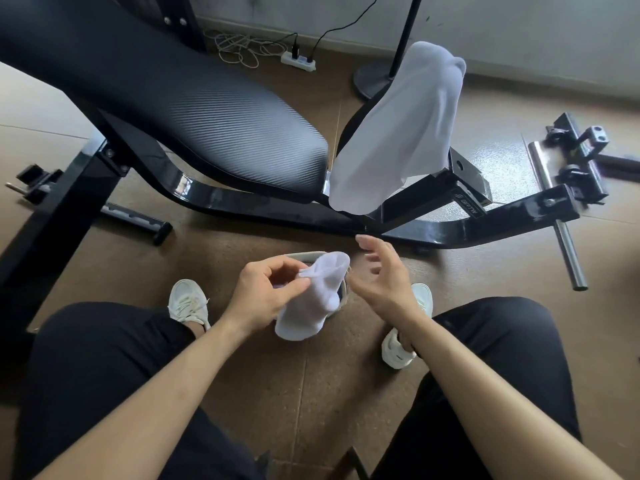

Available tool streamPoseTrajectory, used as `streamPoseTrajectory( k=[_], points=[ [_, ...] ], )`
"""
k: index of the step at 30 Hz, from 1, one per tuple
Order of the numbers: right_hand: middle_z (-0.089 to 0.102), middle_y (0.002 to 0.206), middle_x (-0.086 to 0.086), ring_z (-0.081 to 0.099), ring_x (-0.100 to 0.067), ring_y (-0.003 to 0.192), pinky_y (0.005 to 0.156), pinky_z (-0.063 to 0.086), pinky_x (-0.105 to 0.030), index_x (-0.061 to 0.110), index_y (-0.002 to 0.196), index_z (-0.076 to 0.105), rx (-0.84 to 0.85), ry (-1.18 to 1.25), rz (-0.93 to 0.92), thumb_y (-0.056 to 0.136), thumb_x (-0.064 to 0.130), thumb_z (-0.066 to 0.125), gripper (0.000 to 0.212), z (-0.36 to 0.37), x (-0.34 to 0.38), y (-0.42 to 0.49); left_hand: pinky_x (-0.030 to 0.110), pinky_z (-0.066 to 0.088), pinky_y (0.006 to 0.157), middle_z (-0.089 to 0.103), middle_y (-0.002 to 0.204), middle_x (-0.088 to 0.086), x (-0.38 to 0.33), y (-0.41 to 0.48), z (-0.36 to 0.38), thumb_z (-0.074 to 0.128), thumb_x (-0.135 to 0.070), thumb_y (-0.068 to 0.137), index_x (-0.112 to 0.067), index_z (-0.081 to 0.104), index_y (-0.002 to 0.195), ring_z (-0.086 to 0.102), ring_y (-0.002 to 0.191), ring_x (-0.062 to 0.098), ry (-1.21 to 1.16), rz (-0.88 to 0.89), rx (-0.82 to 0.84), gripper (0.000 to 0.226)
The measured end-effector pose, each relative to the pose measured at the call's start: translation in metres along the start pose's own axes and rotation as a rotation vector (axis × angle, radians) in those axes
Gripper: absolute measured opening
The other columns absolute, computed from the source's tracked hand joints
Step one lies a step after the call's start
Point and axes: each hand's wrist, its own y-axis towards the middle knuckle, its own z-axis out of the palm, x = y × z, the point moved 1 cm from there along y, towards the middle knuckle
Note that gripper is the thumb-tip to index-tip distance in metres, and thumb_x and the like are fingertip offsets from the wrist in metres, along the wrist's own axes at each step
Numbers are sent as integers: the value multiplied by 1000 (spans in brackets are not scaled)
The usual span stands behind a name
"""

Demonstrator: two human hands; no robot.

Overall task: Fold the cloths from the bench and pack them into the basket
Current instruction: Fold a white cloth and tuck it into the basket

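Observation:
My left hand (266, 292) pinches a small white cloth (311, 299), bunched and hanging down between my knees. Right beside it, my right hand (384, 275) is held up with its fingers spread and nothing in it. Behind the cloth and hands, a pale basket rim (304, 255) shows on the floor; most of the basket is hidden. A second, larger white cloth (398, 133) hangs draped over the end of the black padded bench (207, 109), just right of the seat pad.
The bench's black steel frame (433, 230) runs across the floor ahead, with a chrome peg (569, 258) sticking out at right. Loose metal parts (575, 157) lie further right. A power strip (299, 60) with cables and a round stand base (374, 77) sit near the wall.

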Motion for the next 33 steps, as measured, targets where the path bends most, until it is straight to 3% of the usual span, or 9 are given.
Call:
streamPoseTrajectory(
  k=[3, 6, 9, 12, 17, 22, 26, 29, 33],
  points=[
    [52, 136, 13, 50, -7, 123, 102, 43, -26, 24, 152, 39, 272, -14, 160, 80, 26, 86, 86, -5, -9, 7, 32, 59, 82, 74, 91, -18, 0, -2, -6, 78, -13, 88, -30, 76, 97, 70, 93, 10, 16, 31, 54, 20],
    [72, 110, 6, 66, -15, 101, 95, 57, -38, 22, 128, 66, 384, -9, 175, 82, 21, 83, 49, -3, -12, 9, 41, 60, 88, 74, 99, -16, 3, -2, -13, 76, -19, 89, -34, 76, 100, 70, 99, 16, 49, 40, 68, 19],
    [74, 85, 5, 65, -12, 78, 77, 57, -34, 24, 89, 75, 302, -11, 136, 85, 20, 81, 9, -2, -8, 8, 41, 60, 87, 75, 97, -15, 5, 0, -20, 76, -19, 90, -35, 75, 100, 71, 96, 16, 73, 64, 9, 18],
    [73, 92, 9, 67, -9, 88, 80, 57, -29, 22, 94, 73, 94, -2, 32, 88, 21, 78, 7, -6, 1, 8, 34, 61, 81, 73, 97, -14, 7, 3, -25, 75, -15, 90, -29, 72, 101, 70, 93, 9, 171, 72, -116, 18],
    [72, 92, 10, 68, -8, 90, 88, 58, -34, 22, 96, 70, 99, 21, -7, 92, 20, 74, 6, -6, 10, 5, 22, 60, 77, 72, 95, -16, 11, 6, -23, 73, -12, 91, -30, 69, 99, 69, 89, 1, 172, 74, -156, 20],
    [74, 97, 8, 69, -2, 93, 78, 54, -13, 16, 100, 72, 2, 96, -94, 89, 18, 76, 12, -14, 20, 1, 26, 60, 78, 71, 98, -13, 9, 7, -24, 71, -14, 93, -27, 67, 102, 69, 93, 6, 152, 105, -134, 16],
    [74, 90, 8, 69, -8, 89, 84, 56, -27, 19, 95, 72, 93, 111, -64, 88, 16, 78, 9, -12, 16, -1, 35, 61, 79, 68, 95, -10, 11, 9, -25, 71, -13, 89, -27, 64, 101, 66, 91, 9, 249, 11, -87, 20],
    [75, 90, 7, 69, -8, 88, 83, 55, -27, 15, 97, 74, 126, 161, -78, 87, 14, 79, 11, -11, 19, -3, 38, 61, 78, 65, 99, -8, 8, 8, -27, 67, -33, 73, -30, 64, 110, 63, 92, 11, 360, 43, 40, 36],
    [75, 90, 7, 67, -4, 84, 77, 50, -15, 18, 97, 74, 192, 117, -134, 86, 16, 80, 13, -6, 21, -5, 35, 58, 83, 61, 112, -19, -1, 5, -10, 69, -58, 68, -37, 61, 117, 60, 102, 7, 464, 212, 165, 54]
  ],
)
